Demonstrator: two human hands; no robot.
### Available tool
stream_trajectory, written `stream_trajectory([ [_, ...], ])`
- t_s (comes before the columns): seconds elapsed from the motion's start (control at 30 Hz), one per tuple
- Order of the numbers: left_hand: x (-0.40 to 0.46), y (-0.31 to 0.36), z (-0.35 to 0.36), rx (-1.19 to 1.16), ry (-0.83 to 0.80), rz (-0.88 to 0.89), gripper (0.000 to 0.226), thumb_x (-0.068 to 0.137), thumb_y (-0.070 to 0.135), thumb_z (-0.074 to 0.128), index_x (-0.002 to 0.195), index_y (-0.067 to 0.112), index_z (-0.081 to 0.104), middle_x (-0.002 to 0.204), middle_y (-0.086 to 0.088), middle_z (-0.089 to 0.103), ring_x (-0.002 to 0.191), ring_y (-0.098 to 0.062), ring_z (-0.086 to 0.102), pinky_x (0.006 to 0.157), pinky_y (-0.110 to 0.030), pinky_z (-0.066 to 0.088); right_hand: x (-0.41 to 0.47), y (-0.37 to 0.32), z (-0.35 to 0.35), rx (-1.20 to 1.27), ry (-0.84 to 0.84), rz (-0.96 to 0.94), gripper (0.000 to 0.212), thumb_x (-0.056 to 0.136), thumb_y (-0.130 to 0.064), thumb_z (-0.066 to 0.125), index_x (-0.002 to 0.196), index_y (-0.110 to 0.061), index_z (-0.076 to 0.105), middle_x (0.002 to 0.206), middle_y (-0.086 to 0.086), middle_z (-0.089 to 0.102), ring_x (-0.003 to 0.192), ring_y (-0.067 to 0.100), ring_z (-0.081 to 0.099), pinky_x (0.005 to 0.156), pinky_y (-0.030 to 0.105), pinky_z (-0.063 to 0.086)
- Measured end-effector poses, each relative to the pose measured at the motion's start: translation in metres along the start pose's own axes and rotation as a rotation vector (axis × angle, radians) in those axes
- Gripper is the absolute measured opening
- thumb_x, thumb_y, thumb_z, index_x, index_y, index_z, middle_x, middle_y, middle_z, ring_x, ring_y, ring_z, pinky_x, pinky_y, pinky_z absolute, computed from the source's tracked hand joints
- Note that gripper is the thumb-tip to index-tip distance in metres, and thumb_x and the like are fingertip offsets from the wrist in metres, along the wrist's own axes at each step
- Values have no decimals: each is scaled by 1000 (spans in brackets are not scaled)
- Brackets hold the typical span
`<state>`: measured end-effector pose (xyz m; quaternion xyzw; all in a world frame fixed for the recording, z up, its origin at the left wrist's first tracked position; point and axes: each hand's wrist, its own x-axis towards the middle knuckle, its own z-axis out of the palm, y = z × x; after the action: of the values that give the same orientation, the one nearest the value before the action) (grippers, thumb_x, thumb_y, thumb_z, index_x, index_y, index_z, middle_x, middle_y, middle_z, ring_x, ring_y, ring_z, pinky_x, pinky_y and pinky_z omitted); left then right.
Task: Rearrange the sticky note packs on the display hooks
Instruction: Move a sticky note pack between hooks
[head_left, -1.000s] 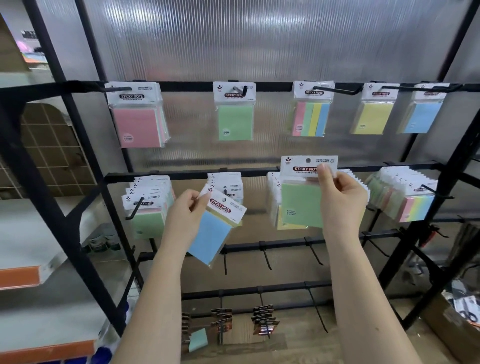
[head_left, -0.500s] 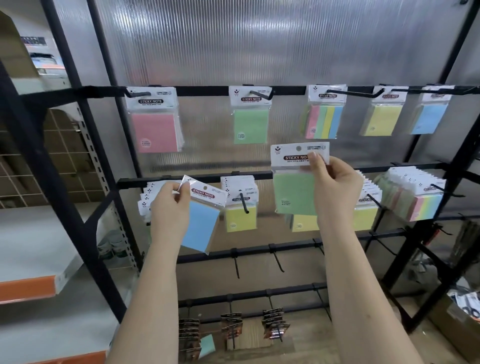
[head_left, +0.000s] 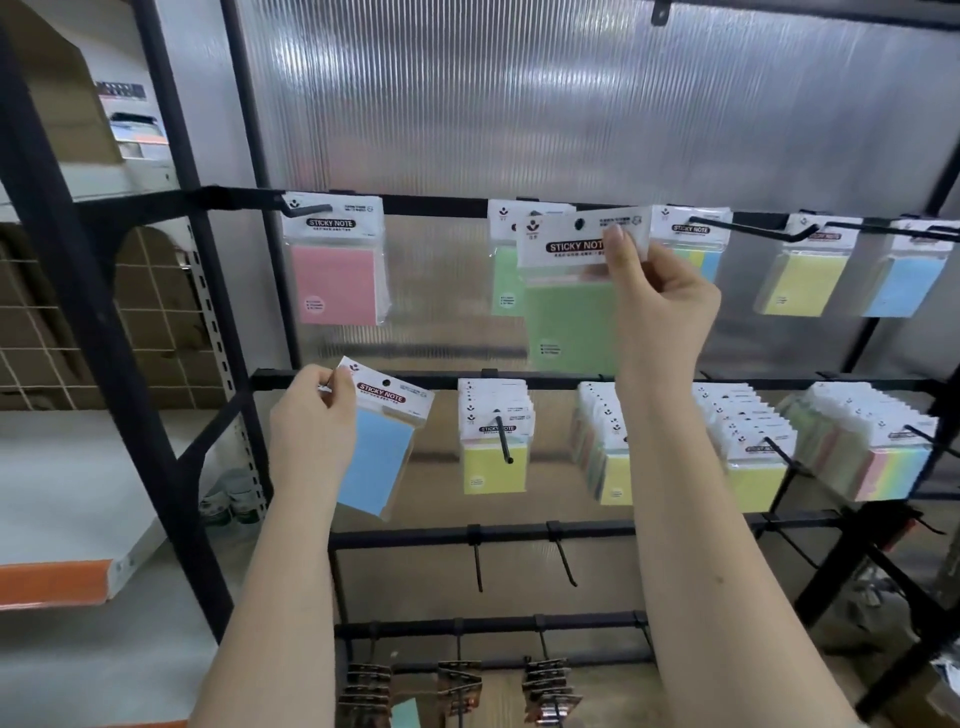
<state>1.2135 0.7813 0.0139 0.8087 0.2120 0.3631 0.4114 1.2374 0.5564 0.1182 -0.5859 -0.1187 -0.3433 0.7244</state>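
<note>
Part of the hanging green pack (head_left: 503, 280) on the top rail (head_left: 441, 203) is covered by the raised green pack (head_left: 569, 306), and small print on the headers is unreadable. Right hand (head_left: 657, 306), arm stretched upward, pinches that raised pack's header at its right edge, the pack hanging left of the grip. Left hand (head_left: 311, 426), lower, pinches the upper left corner of a tilted blue pack (head_left: 379, 457) before the middle rail (head_left: 519, 381).

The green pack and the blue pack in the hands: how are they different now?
The green pack is held by the right hand up at the top rail, upright; the blue pack is held by the left hand lower, at the middle rail, tilted. Green looks larger, being nearer. Both have white STICKY NOTE headers, pinched, on no hook.
</note>
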Motion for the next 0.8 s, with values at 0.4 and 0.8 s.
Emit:
stream_trajectory([
  [0.4, 6, 1, 13, 26, -27, 2, 28, 97, 39, 41, 88, 14, 49, 75, 6, 53, 58, -5, 48, 45, -19, 28, 11, 5, 8, 16, 26, 19, 61, 83, -22, 68, 33, -26, 33, 37, -14, 23, 42, 6, 22, 47, 18, 22],
  [0.8, 15, 0, 18, 19, -1, 17, 28, 97, 38, 44, 81, 15, 48, 65, 13, 47, 50, -4, 46, 35, -12, 30, 18, 8, 9, 32, 9, 40, 57, 82, -22, 69, 38, -25, 32, 37, -15, 25, 41, 5, 22, 43, 14, 22],
])
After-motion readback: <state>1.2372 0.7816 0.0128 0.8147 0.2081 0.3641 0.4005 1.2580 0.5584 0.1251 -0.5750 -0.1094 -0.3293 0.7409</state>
